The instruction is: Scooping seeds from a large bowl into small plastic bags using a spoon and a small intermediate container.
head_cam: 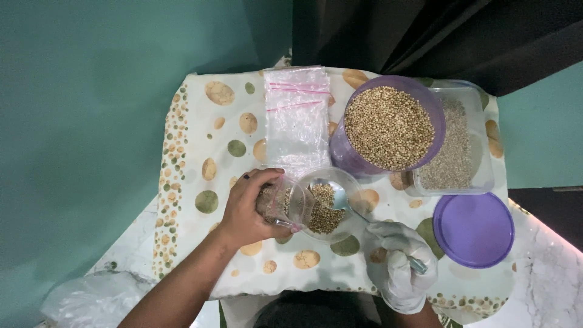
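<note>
My bare left hand grips a small clear plastic bag partly filled with tan seeds, its mouth turned toward a clear glass bowl that holds more seeds. My right hand, in a white glove, holds a metal spoon by its handle, the spoon's bowl resting inside the glass bowl. Both hands work over a small table with a spotted cloth.
A stack of empty clear zip bags lies behind the bowl. A purple tub full of seeds stands at the back right, beside a clear square container of finer grain. A purple lid lies at right. A crumpled plastic bag sits at lower left.
</note>
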